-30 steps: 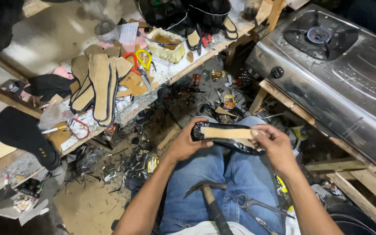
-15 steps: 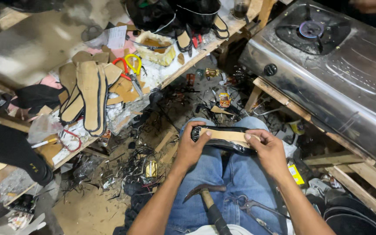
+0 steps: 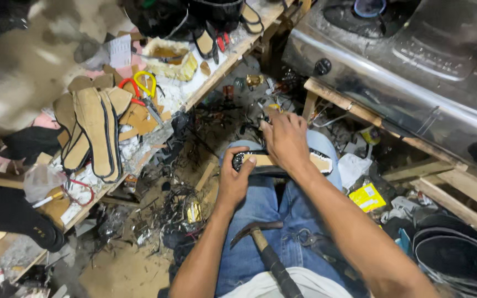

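The sandal sole [image 3: 320,161], tan on top with a black edge, lay across the person's knees, just above the blue jeans [image 3: 260,215]. The left hand [image 3: 233,179] had its fingers [image 3: 240,161] curled around the near, dark end of the sole, pinning it against the knee. The right hand [image 3: 286,140] lay over the middle of the sole, palm down, fingers [image 3: 271,122] stretched past its far edge; whether they gripped the sole or only pressed on it could not be told.

By the look of it, the step in hand was steadying and pressing the sole flat on the lap. The next move would likely call for one hand to keep the sole pinned while the other worked on it.

Below the left fingers, on the lap, rested a hammer [image 3: 265,248] with its head near the left wrist. Well to the left of the fingers, more tan soles [image 3: 92,127] lay stacked on the cluttered table [image 3: 205,83], with red and yellow handled scissors [image 3: 139,88] beside them. Beyond the right fingers stood a steel gas stove [image 3: 415,72] on a wooden frame. Scraps littered the floor [image 3: 139,259] to the left of both hands.
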`<action>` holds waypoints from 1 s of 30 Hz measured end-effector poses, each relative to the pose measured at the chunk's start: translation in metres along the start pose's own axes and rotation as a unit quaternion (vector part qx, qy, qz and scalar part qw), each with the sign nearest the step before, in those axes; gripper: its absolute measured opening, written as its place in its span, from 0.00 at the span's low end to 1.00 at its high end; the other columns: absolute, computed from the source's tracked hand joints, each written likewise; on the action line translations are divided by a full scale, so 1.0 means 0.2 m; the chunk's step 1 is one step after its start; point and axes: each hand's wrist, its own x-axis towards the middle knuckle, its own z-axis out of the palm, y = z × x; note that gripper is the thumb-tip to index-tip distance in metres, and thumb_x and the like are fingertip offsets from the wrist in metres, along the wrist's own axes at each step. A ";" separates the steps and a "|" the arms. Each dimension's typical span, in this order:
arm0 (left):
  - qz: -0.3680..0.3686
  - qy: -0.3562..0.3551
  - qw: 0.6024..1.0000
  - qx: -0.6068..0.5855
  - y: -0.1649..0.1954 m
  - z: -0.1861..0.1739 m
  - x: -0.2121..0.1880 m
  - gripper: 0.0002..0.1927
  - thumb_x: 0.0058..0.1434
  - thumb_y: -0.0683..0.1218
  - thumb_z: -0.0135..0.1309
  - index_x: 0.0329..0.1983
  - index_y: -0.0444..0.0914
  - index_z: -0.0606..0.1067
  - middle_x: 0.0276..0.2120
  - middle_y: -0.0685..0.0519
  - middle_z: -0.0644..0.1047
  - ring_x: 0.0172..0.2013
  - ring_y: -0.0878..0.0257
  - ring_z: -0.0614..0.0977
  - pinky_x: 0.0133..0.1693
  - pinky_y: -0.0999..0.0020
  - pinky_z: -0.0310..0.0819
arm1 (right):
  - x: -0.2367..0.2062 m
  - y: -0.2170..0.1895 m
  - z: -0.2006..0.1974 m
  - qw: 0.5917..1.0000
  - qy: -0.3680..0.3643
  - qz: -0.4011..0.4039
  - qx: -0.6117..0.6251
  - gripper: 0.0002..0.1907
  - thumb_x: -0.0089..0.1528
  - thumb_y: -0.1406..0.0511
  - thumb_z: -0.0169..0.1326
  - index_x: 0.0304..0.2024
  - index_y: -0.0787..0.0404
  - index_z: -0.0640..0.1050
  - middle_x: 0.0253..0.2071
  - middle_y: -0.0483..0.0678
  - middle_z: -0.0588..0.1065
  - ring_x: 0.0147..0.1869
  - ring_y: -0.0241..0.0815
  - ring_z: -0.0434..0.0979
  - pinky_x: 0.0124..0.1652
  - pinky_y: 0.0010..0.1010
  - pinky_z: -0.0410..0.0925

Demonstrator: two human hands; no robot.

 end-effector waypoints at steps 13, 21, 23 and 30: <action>0.339 -0.165 0.767 0.520 0.44 0.19 0.01 0.49 0.34 0.60 0.67 0.65 0.49 0.69 0.55 0.42 0.74 0.56 0.45 0.73 0.56 0.42 0.61 | -0.36 0.35 -0.30 0.947 0.000 0.228 0.229 0.18 0.73 0.58 0.46 0.58 0.62 0.75 0.45 0.55 0.79 0.49 0.46 0.80 0.50 0.34 0.70; 0.023 -0.181 0.976 0.117 0.41 0.07 0.21 0.42 0.58 0.67 0.59 0.70 0.42 0.65 0.60 0.47 0.75 0.58 0.53 0.75 0.59 0.52 0.68 | -0.68 0.18 -0.38 0.873 -0.064 0.272 0.399 0.23 0.68 0.58 0.49 0.61 0.62 0.74 0.46 0.51 0.80 0.50 0.39 0.79 0.51 0.30 0.70; -0.062 -0.180 0.971 -0.145 0.37 0.02 0.15 0.41 0.64 0.71 0.48 0.66 0.35 0.68 0.56 0.46 0.77 0.54 0.55 0.79 0.56 0.56 0.74 | -0.67 0.10 -0.33 0.857 -0.087 0.263 0.434 0.23 0.68 0.57 0.48 0.62 0.61 0.74 0.48 0.50 0.79 0.50 0.39 0.79 0.51 0.31 0.71; -0.191 -0.224 0.879 -0.375 0.36 -0.09 0.00 0.54 0.64 0.81 0.22 0.64 0.34 0.71 0.43 0.42 0.82 0.36 0.54 0.84 0.38 0.58 0.81 | -0.34 -0.05 -0.23 0.819 -0.074 0.229 0.521 0.24 0.69 0.56 0.46 0.65 0.60 0.69 0.51 0.50 0.77 0.52 0.38 0.80 0.51 0.31 0.71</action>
